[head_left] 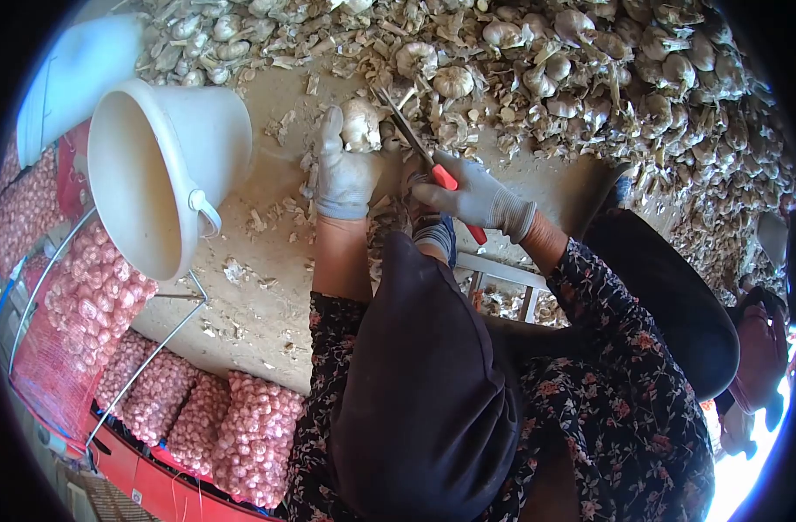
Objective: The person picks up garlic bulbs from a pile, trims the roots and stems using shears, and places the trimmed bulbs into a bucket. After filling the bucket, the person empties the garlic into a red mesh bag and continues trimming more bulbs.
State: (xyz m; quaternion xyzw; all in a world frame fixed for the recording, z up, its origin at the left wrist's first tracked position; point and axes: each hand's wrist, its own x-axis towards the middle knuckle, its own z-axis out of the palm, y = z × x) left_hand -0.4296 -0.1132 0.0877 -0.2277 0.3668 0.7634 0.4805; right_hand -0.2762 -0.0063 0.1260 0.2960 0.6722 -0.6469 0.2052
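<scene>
My gloved left hand grips a garlic bulb clear of the heap, so that the red-handled shears, clasped in my right hand, can reach it; white bucket alongside.

Garlic bulb upright beside open scissors

The ground is bare, dusty and pale. A big heap of garlic lies on it along the top and down the right side. Dry bits of garlic skin lie all over the ground. A white bucket lies tipped on its side. Pink net bags of garlic lie at the lower left.
</scene>
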